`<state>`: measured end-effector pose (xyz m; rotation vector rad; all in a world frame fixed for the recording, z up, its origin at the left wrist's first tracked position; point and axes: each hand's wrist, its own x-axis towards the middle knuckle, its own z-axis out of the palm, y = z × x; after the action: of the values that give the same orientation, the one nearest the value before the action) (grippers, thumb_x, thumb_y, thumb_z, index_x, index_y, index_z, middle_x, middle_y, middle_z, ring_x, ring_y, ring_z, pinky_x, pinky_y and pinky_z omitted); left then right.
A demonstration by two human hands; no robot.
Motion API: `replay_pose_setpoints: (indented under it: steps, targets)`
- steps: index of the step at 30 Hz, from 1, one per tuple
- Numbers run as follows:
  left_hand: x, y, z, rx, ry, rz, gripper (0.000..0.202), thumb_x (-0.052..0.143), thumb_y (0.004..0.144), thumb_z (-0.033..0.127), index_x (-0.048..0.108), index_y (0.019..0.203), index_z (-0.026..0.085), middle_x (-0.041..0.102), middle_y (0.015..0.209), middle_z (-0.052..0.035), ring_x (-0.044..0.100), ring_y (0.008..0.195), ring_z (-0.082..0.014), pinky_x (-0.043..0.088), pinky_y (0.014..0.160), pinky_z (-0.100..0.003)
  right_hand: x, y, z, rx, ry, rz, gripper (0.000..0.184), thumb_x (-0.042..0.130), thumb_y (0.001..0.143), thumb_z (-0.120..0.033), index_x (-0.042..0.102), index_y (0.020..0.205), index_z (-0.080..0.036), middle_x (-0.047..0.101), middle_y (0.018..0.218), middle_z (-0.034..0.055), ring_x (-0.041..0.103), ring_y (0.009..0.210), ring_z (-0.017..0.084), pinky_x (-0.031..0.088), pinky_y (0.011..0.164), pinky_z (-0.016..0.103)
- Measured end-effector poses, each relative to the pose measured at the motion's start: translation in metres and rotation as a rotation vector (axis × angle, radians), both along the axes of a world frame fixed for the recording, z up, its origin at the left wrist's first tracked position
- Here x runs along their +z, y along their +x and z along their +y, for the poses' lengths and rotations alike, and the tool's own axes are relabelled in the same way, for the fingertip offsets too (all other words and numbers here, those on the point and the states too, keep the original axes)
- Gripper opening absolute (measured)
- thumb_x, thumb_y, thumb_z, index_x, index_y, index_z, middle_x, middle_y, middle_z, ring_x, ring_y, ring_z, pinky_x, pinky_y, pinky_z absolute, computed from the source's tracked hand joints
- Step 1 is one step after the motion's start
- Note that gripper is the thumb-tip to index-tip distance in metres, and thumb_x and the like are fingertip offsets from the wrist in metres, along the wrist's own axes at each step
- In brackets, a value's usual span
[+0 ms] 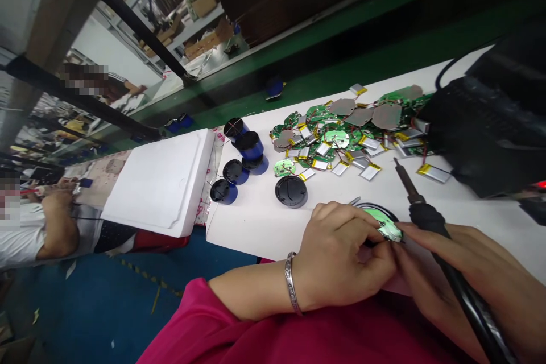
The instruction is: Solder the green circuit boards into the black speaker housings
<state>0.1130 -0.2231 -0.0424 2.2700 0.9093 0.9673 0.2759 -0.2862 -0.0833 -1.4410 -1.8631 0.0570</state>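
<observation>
My left hand [341, 256], a silver bangle [292, 283] on its wrist, pinches a small round green circuit board [384, 224] in a narrow, firm grip; the board sits just inside the near edge of a long white work table [256, 227], partly covering a round black rim [377, 205]. My right hand [435, 261] is closed around a black-handled soldering iron [430, 219], its tip pointing away from me; my right fingers [412, 231] reach to the board's edge, seemingly touching it. Beyond my hands lies a loose heap of green circuit boards [336, 136] tangled with silver pouch batteries and thin wires; one gold-labelled silver pouch battery [433, 173] lies apart, near the iron's tip. To the left stand round black plastic housings [234, 148] with blue-tinted sides, and a single black housing [290, 191] lies nearest my hands; further left is a white foam slab [157, 182] — beside the table's end. A dark, blurred black mass [482, 125] fills the right side; I cannot tell what it is. A magenta sleeve [256, 324] covers my upper arm; a co-worker in a white shirt [25, 236] sits well apart.
</observation>
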Motion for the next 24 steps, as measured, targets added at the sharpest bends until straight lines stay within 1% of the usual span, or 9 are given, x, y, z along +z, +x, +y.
replay_pose_setpoints:
  steps: [2,6,8,11,14,18,21,24]
  targets:
    - [0.0,-0.002,-0.003,0.01,-0.001,-0.001,0.002,0.061,0.073,0.016,0.059,0.074,0.018,0.069,0.086,-0.0022,0.063,0.081,-0.0138,0.048,0.078,-0.031,-0.002,-0.001,-0.003,-0.001,0.008,-0.003,0.026,0.045,0.097,-0.041,0.057,0.101,-0.019,0.062,0.095,0.0018,0.057,0.089,0.013,0.045,0.076,0.03]
    - [-0.001,-0.005,-0.009,0.048,-0.025,-0.004,0.002,0.058,0.075,0.019,0.06,0.076,0.019,0.068,0.09,-0.0039,0.063,0.085,-0.0156,0.049,0.079,-0.033,-0.007,-0.003,-0.008,-0.024,-0.011,-0.007,0.023,0.049,0.095,-0.041,0.058,0.099,-0.02,0.062,0.094,0.0017,0.058,0.089,0.014,0.045,0.076,0.03]
    - [-0.001,-0.007,-0.012,0.077,-0.03,-0.005,0.002,0.058,0.075,0.02,0.06,0.076,0.019,0.067,0.09,-0.0044,0.062,0.087,-0.0161,0.049,0.08,-0.034,-0.007,-0.005,-0.009,-0.045,-0.003,-0.004,0.023,0.048,0.095,-0.041,0.057,0.098,-0.02,0.062,0.092,0.0023,0.058,0.087,0.015,0.045,0.075,0.031]
    - [0.001,-0.008,-0.013,0.121,-0.054,0.014,0.001,0.06,0.075,0.019,0.06,0.075,0.019,0.065,0.093,-0.0043,0.061,0.092,-0.0166,0.048,0.085,-0.035,-0.004,-0.009,-0.009,-0.083,-0.013,0.002,0.027,0.048,0.093,-0.045,0.059,0.101,-0.021,0.06,0.09,0.0059,0.058,0.084,0.018,0.046,0.073,0.034]
    - [0.004,-0.008,-0.013,0.155,-0.124,0.046,0.004,0.063,0.072,0.018,0.059,0.073,0.018,0.064,0.097,-0.0035,0.059,0.097,-0.0167,0.046,0.089,-0.035,-0.002,-0.013,-0.01,-0.147,-0.037,0.024,0.037,0.053,0.087,-0.054,0.06,0.104,-0.022,0.057,0.09,0.0099,0.057,0.085,0.023,0.049,0.071,0.037]
    - [0.008,-0.008,-0.011,0.181,-0.263,0.07,0.007,0.067,0.068,0.019,0.06,0.067,0.018,0.061,0.096,-0.0029,0.058,0.098,-0.0173,0.045,0.089,-0.035,-0.001,-0.015,-0.011,-0.178,-0.032,0.041,0.042,0.054,0.084,-0.059,0.061,0.105,-0.023,0.056,0.091,0.0107,0.057,0.086,0.024,0.05,0.07,0.038]
    - [0.01,-0.008,-0.009,0.171,-0.316,0.075,0.006,0.066,0.068,0.018,0.061,0.065,0.019,0.061,0.097,-0.0029,0.058,0.099,-0.0174,0.045,0.089,-0.035,-0.001,-0.014,-0.011,-0.162,-0.024,0.037,0.039,0.054,0.085,-0.057,0.061,0.105,-0.024,0.057,0.091,0.01,0.058,0.086,0.024,0.05,0.07,0.038]
    - [0.01,-0.008,-0.009,0.168,-0.326,0.082,0.007,0.065,0.068,0.017,0.06,0.065,0.018,0.059,0.096,-0.0034,0.057,0.098,-0.0176,0.046,0.088,-0.036,0.0,-0.013,-0.009,-0.098,-0.005,0.017,0.029,0.05,0.092,-0.047,0.059,0.103,-0.023,0.059,0.092,0.0075,0.058,0.087,0.021,0.049,0.073,0.036]
